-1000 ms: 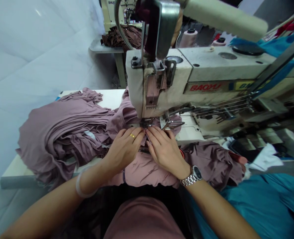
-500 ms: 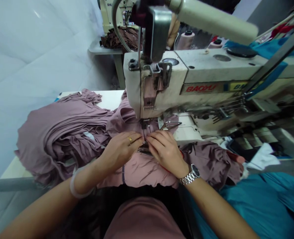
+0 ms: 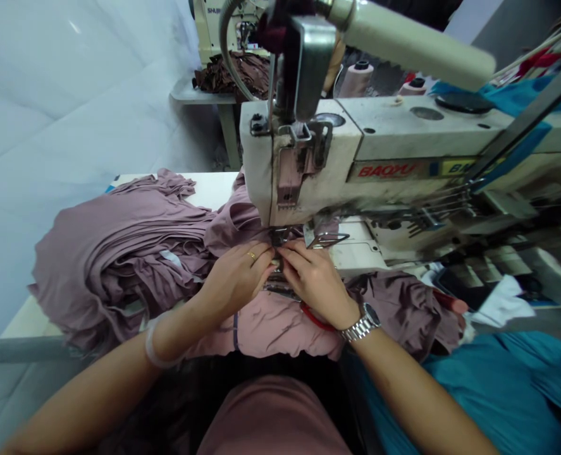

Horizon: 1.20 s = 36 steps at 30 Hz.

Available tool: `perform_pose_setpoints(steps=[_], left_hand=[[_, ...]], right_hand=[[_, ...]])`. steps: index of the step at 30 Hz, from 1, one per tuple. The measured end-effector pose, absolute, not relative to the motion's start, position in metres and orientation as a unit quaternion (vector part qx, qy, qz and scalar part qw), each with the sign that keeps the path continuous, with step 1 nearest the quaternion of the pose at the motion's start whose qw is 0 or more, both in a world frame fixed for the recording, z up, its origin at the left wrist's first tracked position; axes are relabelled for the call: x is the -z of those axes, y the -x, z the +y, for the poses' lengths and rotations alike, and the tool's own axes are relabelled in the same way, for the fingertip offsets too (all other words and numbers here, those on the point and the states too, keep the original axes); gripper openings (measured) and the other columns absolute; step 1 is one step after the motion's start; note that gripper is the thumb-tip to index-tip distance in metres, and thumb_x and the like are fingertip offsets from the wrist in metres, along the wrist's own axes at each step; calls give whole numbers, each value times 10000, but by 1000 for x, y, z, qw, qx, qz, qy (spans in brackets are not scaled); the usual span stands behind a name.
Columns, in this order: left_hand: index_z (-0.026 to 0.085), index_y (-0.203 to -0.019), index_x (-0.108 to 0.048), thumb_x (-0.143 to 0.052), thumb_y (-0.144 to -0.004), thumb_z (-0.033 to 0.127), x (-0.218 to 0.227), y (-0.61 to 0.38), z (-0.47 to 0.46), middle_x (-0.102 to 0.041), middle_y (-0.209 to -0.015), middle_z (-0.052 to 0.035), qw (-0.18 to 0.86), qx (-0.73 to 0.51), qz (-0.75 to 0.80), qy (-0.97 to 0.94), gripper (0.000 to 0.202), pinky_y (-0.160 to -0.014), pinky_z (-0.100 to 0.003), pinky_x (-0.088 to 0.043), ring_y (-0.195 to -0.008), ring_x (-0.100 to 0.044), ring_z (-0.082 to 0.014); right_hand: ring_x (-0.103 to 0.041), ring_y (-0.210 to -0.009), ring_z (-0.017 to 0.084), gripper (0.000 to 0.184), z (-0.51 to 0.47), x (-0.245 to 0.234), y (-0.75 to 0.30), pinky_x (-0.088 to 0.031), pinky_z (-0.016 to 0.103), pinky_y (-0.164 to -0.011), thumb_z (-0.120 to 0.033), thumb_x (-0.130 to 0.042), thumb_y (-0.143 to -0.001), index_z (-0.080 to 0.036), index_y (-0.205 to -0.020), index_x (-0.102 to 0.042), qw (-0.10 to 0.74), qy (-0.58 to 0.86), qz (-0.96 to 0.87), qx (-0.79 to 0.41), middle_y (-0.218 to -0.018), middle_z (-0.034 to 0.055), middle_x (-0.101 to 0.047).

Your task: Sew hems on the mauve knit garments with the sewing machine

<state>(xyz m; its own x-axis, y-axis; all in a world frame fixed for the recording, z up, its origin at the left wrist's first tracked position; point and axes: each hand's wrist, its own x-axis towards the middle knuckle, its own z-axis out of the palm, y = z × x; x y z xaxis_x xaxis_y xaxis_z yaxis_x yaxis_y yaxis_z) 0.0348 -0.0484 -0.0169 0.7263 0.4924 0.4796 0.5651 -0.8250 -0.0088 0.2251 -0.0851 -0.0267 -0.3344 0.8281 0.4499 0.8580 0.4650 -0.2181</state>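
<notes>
Under the needle area of a white sewing machine [image 3: 308, 183] lies mauve fabric [image 3: 235, 221], bunched up behind and to the left of the presser foot. My left hand [image 3: 237, 272], with a gold ring, has its fingertips pinched on the fabric just in front of the foot. Close beside it, my right hand [image 3: 315, 278] pinches the same fabric from the right, a metal watch on its wrist. Both sets of fingertips nearly meet and cover the fabric edge between them. Pink cloth [image 3: 271, 325] hangs over the table's front edge below my hands.
A thick stack of mauve cut pieces [image 3: 119, 234] lies at the left on the white table [image 3: 24, 325]. More mauve cloth [image 3: 398, 303] is bunched to the right, above teal fabric [image 3: 508, 385]. Thread cones [image 3: 356, 81] and a second machine [image 3: 209, 31] stand behind.
Both hands have moved slightly forward, closer to the presser foot, with the fabric between their fingers. The view has shifted a little.
</notes>
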Motion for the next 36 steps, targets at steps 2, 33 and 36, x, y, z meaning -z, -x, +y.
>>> perform_pose_setpoints(steps=[2, 33, 36], left_hand=[[76, -1105, -630, -512, -963, 240, 17, -35, -48, -673, -1111, -129, 73, 238, -284, 926, 247, -889, -385, -556, -1023, -640, -246], [95, -1189, -609, -496, -976, 245, 25, -33, -49, -652, -1188, -115, 86, 223, -306, 921, 284, -922, -397, -496, -1097, -597, -246], [102, -1192, -598, -490, -978, 240, 25, -36, -52, -651, -1190, -114, 91, 219, -304, 923, 276, -922, -394, -488, -1087, -602, -240]], right_hand=[[-596, -964, 209, 283, -81, 25, -225, -475, 374, -849, -202, -456, -966, -132, -1135, -672, 255, 521, -814, 21, -1018, 106, -687], [-579, -1031, 219, 336, -87, 27, -229, -490, 378, -847, -122, -442, -945, -114, -1226, -625, 230, 513, -826, 48, -1146, 125, -653], [-571, -1039, 229, 338, -87, 26, -229, -483, 380, -826, -110, -452, -935, -107, -1226, -623, 205, 504, -835, 81, -1179, 134, -649]])
